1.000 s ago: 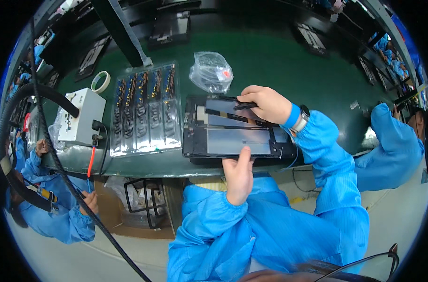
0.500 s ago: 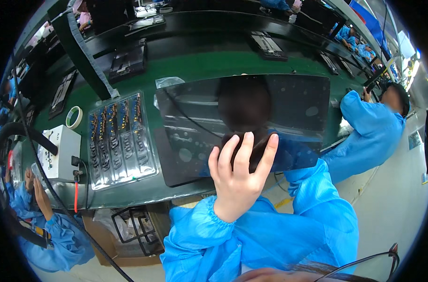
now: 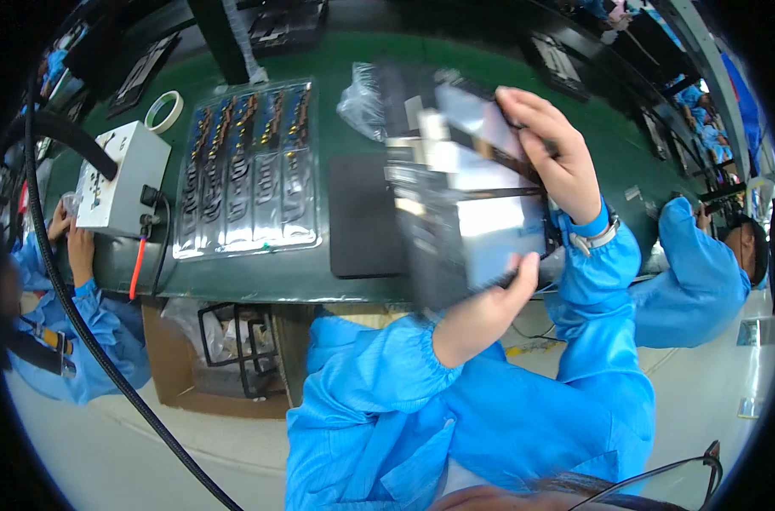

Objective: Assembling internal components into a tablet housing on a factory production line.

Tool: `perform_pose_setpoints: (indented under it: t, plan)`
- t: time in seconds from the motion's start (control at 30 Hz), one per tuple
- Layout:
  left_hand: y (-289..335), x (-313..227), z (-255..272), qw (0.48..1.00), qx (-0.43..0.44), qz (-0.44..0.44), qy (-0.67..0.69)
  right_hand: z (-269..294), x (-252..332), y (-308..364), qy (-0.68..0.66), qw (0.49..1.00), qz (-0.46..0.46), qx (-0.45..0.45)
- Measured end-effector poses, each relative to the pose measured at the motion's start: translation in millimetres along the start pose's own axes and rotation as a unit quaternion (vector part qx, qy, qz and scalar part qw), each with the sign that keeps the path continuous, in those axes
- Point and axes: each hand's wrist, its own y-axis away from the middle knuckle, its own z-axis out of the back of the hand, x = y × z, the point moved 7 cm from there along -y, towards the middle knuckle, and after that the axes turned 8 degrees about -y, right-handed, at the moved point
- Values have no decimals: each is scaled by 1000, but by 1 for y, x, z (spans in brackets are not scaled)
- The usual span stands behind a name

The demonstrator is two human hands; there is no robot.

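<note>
A large flat tablet (image 3: 494, 213), its back cover off, is held up over the bench edge, blurred by motion. Its inner side shows, with bright silver panels and dark strips. My left hand (image 3: 485, 315) grips its lower edge, thumb over the inner face. At the upper right edge, my right hand (image 3: 557, 149) is closed on the tablet, fingers bent over the rim. The glossy screen side faces away. Just left of the tablet, a flat black pad (image 3: 366, 217) lies on the green bench (image 3: 345, 291).
A clear tray (image 3: 247, 170) of small cable parts lies left of the pad, near a white box (image 3: 123, 179) and tape roll (image 3: 163, 111). Crumpled plastic (image 3: 362, 102) sits behind. A black cable (image 3: 89, 341) crosses the left side. Co-workers sit at both sides.
The tablet has swung from screen side up to inner side showing, standing more upright. My right hand, hidden before, now grips its upper right edge; my left has moved to the lower edge.
</note>
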Motion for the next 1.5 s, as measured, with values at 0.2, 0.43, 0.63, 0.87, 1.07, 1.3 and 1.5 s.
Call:
perform_pose_setpoints:
  t: [0.2,0.43,0.63,0.87,1.07,1.3,1.5]
  plan:
    - [39,71,-18,782,-124,406,456,-74,-51,7,93,972,-86,198]
    - [72,77,17,645,106,542,528,-103,-57,21,180,967,-100,152]
    - [38,69,158,903,106,354,-218,-63,-53,25,227,973,-19,43]
    - [33,83,156,909,138,279,-278,-12,-93,134,93,936,-338,-29]
    - [42,79,155,914,94,280,-280,-49,-58,176,-204,872,-419,-153]
    - [-55,44,132,971,-20,72,-228,14,-63,105,-463,730,-325,-384]
    - [-113,65,60,943,-79,-197,-258,27,-213,13,-538,669,-359,-366]
